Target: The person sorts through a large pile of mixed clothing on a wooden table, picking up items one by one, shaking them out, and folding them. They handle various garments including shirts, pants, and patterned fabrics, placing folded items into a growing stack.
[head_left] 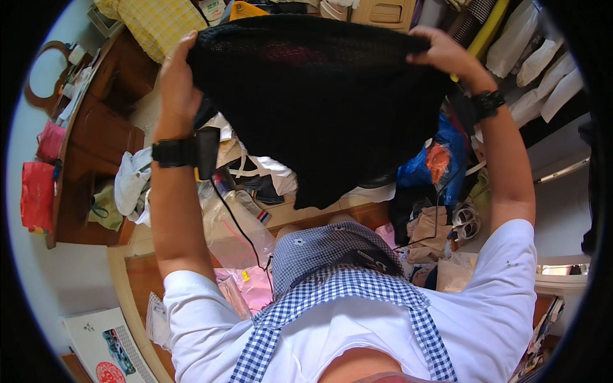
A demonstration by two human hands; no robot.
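Observation:
A black knit garment (pixel 330 105) hangs spread out in front of me, held up by its top edge. My left hand (pixel 179 81) grips its upper left corner, and my right hand (pixel 440 50) pinches the upper right corner between thumb and fingers. The cloth is thin near the top, where a dark pink patch shows faintly through. Its lower edge is uneven and dips to a point near the middle. Much of the floor beyond is hidden behind it. Each wrist wears a black strap with a device.
Clothes and a clear plastic bag (pixel 234 225) lie on the floor at left. A blue plastic bag (pixel 450 158), beige cloth (pixel 428 230) and clear-strapped sandals (pixel 465 220) are at right. A wooden dresser (pixel 103 124) stands left; hanging garments (pixel 546 62) line the right. Black cables run by my arms.

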